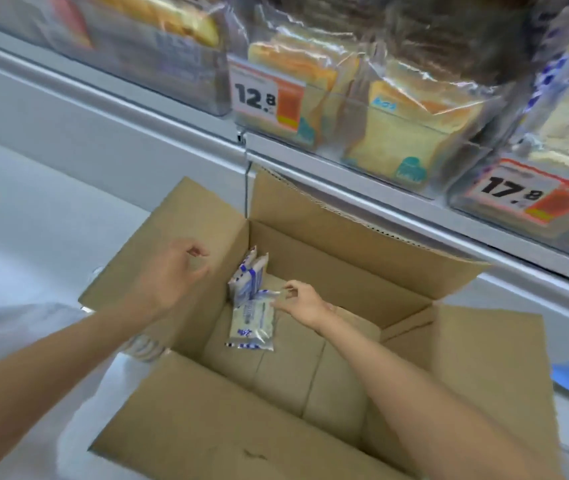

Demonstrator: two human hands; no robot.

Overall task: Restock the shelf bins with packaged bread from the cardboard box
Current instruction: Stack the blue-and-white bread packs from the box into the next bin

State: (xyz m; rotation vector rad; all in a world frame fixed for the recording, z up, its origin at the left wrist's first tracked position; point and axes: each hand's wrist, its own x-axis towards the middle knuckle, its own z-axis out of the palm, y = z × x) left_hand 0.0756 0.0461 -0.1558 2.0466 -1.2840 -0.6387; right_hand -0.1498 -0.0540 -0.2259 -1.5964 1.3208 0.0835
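An open cardboard box (345,265) stands on the floor below the shelf. One blue-and-white bread packet (253,323) lies flat on the box bottom, and two more packets (250,277) stand upright in the far left corner. My right hand (302,303) reaches down into the box and pinches the top edge of the flat packet. My left hand (175,278) hovers over the box's left flap with fingers loosely curled, holding nothing.
Clear shelf bins (397,109) above hold bagged sliced bread. Price tags reading 12.8 (265,95) and 17.8 (529,195) hang on the bin fronts. A grey shelf rail (362,174) juts out above the box. The box's flaps (241,424) stand spread open on all sides.
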